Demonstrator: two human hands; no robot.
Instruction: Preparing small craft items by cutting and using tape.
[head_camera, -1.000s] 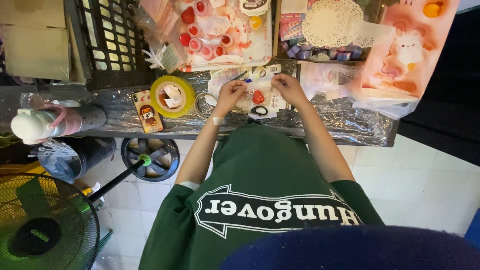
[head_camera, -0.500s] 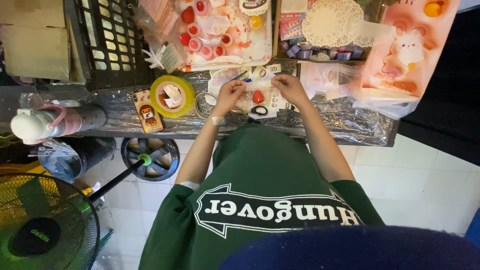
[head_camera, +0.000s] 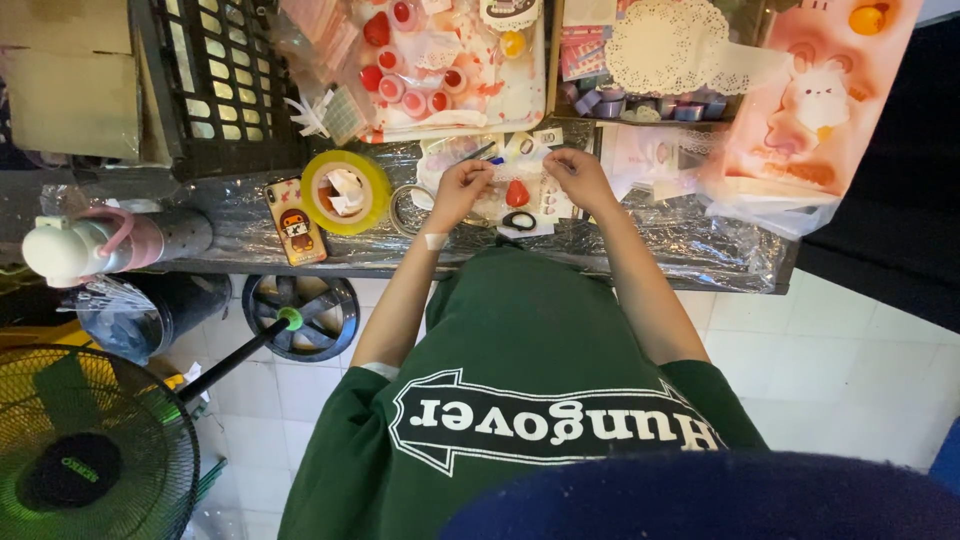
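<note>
Both my hands work at the edge of a table covered in crinkled clear plastic (head_camera: 690, 240). My left hand (head_camera: 458, 190) and my right hand (head_camera: 580, 176) each pinch one end of a small pale packet (head_camera: 520, 166) held between them, just above the tabletop. Below it lie a red strawberry-shaped piece (head_camera: 517, 193) and a small black ring (head_camera: 519, 220) on white paper cards. A small plaster sits on my left wrist. What the packet holds is too small to make out.
Left of my hands are a yellow tape roll (head_camera: 345, 192), a phone in a cartoon case (head_camera: 296, 222) and a white and pink bottle (head_camera: 80, 245). Behind stand a black crate (head_camera: 215, 80), a tray of red and pink pieces (head_camera: 440, 70), a paper doily (head_camera: 670, 45) and a pink bag (head_camera: 820, 110). A fan (head_camera: 90, 450) stands on the floor.
</note>
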